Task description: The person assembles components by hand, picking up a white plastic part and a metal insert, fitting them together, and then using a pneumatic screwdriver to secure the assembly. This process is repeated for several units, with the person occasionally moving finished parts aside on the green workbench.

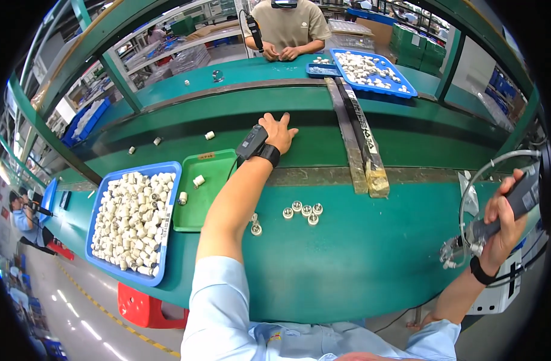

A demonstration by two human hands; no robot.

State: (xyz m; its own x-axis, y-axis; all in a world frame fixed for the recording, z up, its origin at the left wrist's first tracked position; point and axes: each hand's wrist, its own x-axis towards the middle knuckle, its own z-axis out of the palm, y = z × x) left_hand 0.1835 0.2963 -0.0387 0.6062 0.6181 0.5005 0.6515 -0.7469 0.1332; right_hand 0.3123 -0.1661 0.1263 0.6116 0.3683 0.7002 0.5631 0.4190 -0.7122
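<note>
My left hand [278,133] is stretched out over the green belt [311,129], its fingers spread and nothing visible in them. In my right hand [507,219], at the far right, is a dark grey hand-held power tool [486,228] with a clear hose and a clear head pointing down-left. My fingers are wrapped around its body. Several small round white fittings [297,206] with metal inside stand on the green table [347,253]; a couple more [256,229] sit beside my left forearm. Small white cylindrical fittings [210,135] lie apart on the belt, left of my left hand.
A blue tray [92,240] heaped with white fittings stands at left, beside a green tray [215,174] holding a few. A taped bar [362,144] crosses the belt. Opposite, a person [287,30] works near another blue tray [408,91]. A red stool [137,307] is below left.
</note>
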